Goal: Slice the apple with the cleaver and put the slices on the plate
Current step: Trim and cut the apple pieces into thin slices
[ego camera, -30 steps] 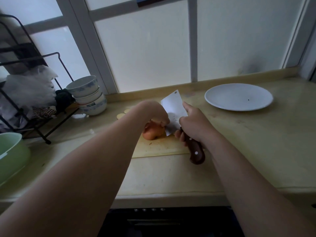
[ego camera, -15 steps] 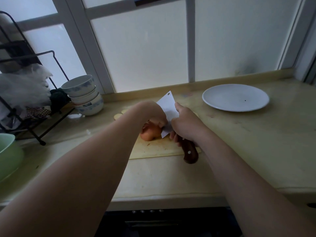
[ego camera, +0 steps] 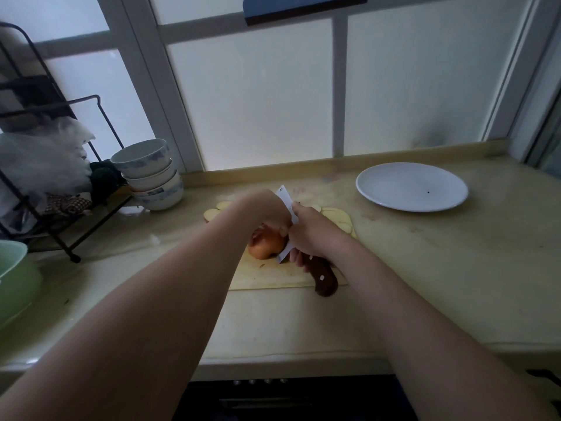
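An orange-red apple (ego camera: 265, 246) rests on a pale cutting board (ego camera: 270, 276) in the middle of the counter. My left hand (ego camera: 267, 212) presses down on the apple from above and hides its top. My right hand (ego camera: 312, 235) grips the brown wooden handle of the cleaver (ego camera: 323, 278); the blade stands upright against the apple's right side, its lower edge at the board. A white plate (ego camera: 411, 186) lies bare at the back right, apart from the board.
Stacked bowls (ego camera: 150, 174) stand at the back left beside a black wire rack (ego camera: 45, 165) holding a plastic bag. A green bowl (ego camera: 13, 281) sits at the left edge. The window frame runs along the back. A dark appliance lies below the counter's front edge.
The cleaver blade has come down along the apple's right side to the board. Both hands stay in place on the apple and the handle. The view has tilted slightly.
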`<move>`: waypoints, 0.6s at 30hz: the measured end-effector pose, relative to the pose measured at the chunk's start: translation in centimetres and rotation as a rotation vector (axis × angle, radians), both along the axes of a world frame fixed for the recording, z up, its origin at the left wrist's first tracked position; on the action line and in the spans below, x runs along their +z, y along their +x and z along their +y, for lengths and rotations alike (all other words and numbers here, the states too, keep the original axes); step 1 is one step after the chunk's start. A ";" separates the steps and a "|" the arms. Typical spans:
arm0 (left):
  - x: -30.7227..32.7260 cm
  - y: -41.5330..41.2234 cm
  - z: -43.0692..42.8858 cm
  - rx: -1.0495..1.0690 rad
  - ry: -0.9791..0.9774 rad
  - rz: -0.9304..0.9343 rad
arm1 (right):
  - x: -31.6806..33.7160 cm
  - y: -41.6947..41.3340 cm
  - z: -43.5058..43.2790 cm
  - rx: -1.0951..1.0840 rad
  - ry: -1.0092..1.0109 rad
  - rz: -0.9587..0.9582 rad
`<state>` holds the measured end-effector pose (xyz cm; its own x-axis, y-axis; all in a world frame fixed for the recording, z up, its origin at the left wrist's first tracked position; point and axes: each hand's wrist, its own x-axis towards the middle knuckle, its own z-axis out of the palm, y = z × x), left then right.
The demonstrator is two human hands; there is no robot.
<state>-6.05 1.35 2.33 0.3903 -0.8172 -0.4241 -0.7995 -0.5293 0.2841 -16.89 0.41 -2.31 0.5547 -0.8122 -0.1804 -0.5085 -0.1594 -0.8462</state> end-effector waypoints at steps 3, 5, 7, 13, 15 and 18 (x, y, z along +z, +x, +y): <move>0.4 0.3 0.4 0.043 -0.026 0.132 | 0.7 -0.9 0.2 0.013 0.029 -0.006; 0.6 0.5 0.4 0.045 -0.002 0.130 | 0.7 -1.5 0.4 -0.006 0.062 -0.045; 0.7 0.5 0.2 0.065 0.027 0.116 | 0.4 -2.1 0.6 -0.046 0.090 -0.095; 0.7 1.0 -0.3 0.090 0.006 0.129 | -0.8 -2.9 -0.4 -0.178 0.062 -0.202; 0.7 0.9 -0.5 0.098 0.023 0.138 | -0.8 -3.1 -0.7 -0.182 0.052 -0.240; 0.6 0.9 -0.7 0.111 0.021 0.146 | -1.1 -3.3 -1.0 -0.183 0.045 -0.278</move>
<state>-5.13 0.67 2.91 0.4106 -0.7626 -0.4999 -0.6865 -0.6193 0.3809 -20.14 -0.59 -3.40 0.4331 -0.8978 -0.0805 -0.2744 -0.0463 -0.9605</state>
